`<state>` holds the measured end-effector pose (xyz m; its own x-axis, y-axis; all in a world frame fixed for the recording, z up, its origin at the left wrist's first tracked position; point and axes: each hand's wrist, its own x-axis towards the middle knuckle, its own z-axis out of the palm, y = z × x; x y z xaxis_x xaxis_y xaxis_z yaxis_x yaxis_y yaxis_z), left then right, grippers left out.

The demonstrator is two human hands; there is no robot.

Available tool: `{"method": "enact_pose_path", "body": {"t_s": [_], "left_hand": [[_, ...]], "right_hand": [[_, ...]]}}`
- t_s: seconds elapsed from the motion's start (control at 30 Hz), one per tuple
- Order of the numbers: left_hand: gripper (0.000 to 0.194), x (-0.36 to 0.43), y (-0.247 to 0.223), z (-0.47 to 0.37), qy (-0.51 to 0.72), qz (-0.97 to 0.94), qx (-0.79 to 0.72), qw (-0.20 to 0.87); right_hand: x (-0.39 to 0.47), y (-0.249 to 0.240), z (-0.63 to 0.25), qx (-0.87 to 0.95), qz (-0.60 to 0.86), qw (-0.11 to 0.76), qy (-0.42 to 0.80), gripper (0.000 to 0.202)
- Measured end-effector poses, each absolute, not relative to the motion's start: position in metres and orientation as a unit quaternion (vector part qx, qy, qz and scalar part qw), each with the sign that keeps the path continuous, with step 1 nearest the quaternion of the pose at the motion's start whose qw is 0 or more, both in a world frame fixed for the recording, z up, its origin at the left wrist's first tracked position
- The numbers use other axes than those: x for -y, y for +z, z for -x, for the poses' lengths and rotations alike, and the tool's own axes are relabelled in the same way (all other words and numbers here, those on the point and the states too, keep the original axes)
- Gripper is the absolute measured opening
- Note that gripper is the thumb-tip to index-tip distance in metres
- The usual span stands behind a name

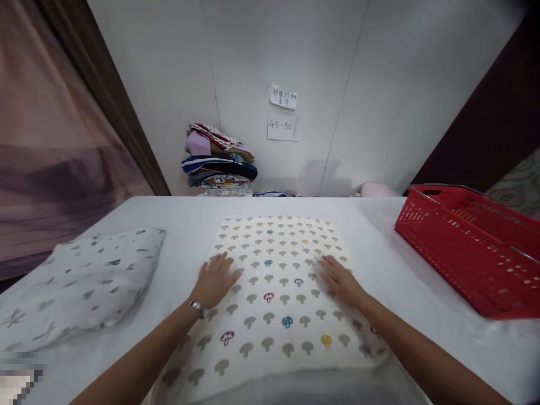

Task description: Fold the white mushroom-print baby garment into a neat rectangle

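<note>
A white cloth printed with mushrooms (274, 304) lies spread out in front of me, its near end reaching the bottom of the view. Most mushrooms are grey-brown; a few are blue, red or yellow. My left hand (215, 281) rests on the cloth's left side, fingers stretched out and somewhat blurred, with a metal watch or bracelet (196, 307) at the wrist. On the right side, my right hand (341, 279) lies flat with its fingers extended, also slightly blurred. Neither hand grips anything.
A folded white cloth with grey prints (93, 281) lies at left. The red plastic basket (455, 253) stands at right. Behind the white table (185, 219), a stack of folded fabrics (221, 160) sits against the wall, below handwritten paper signs (282, 125).
</note>
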<state>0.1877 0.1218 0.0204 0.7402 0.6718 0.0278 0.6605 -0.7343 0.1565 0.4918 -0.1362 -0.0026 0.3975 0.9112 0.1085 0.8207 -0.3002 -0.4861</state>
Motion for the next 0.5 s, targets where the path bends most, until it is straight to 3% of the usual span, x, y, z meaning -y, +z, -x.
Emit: {"method": "enact_pose_path", "body": {"t_s": [0.27,0.4,0.5], "left_hand": [[0.061,-0.223,0.007,-0.295,0.004,-0.915,-0.4,0.047],[0.07,-0.262,-0.01,-0.298,0.007,-0.885,-0.462,0.055],[0.072,-0.268,-0.017,-0.293,0.023,-0.888,-0.457,0.056]], "right_hand": [[-0.025,0.0,-0.556,0.531,0.838,0.104,0.072,0.058],[-0.046,-0.015,-0.582,0.482,0.872,0.064,0.065,0.06],[-0.043,-0.023,-0.594,0.493,0.863,0.086,0.069,0.058]]}}
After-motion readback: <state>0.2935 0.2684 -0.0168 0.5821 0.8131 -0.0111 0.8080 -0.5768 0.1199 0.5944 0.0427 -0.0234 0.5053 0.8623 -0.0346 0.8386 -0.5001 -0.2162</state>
